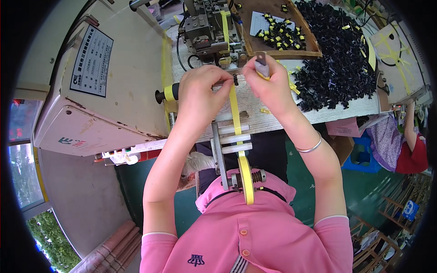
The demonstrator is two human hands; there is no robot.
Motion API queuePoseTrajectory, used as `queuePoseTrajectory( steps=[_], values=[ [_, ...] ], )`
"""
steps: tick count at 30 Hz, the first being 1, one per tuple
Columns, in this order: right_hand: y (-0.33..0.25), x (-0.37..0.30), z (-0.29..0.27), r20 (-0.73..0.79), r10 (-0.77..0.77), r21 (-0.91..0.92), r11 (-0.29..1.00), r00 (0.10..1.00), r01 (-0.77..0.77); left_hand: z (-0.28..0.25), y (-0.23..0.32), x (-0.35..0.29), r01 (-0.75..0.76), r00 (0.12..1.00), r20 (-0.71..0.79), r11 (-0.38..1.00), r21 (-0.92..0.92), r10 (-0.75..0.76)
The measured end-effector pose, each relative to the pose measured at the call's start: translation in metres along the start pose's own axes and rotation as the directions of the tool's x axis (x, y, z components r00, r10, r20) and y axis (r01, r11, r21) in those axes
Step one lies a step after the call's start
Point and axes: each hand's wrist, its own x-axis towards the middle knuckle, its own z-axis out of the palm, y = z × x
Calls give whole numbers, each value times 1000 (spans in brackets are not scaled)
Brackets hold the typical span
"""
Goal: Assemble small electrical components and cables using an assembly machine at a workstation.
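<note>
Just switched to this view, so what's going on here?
The left hand has its fingertips at a small black part by the yellow tape; whether it grips the part is unclear. The right hand holds a small tool with a greyish body. The tape runs to a roll near the waist. Ahead are a metal machine, a wooden tray and a heap of black parts.

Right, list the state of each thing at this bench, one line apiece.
Left hand: fingertips closed on a small black part
Right hand: closed around a tool
Yellow tape roll: mounted, partly unwound
Tape strip: drawn out, running past white rollers
Black parts: loose, heaped
Wooden tray: partly filled with yellow-banded parts
</note>
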Motion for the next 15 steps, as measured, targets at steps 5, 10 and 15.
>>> queuePoseTrajectory(
  steps=[5, 10, 15],
  values=[
    [1, -3, 0, 38, -27, -13, 1000, 999, 27, 6, 0, -4, -1, 999, -42, 998, -58, -2],
    [13, 0, -3, 40, -53, -80, 995, 998, 56, 9, 1, -6, -74, 992, -98, 997, 2, 74],
    [18, 0, -4, 39, -7, -52, 999, 999, 9, 12, -2, -8, -99, 989, -107, 994, 49, 103]
  ],
)
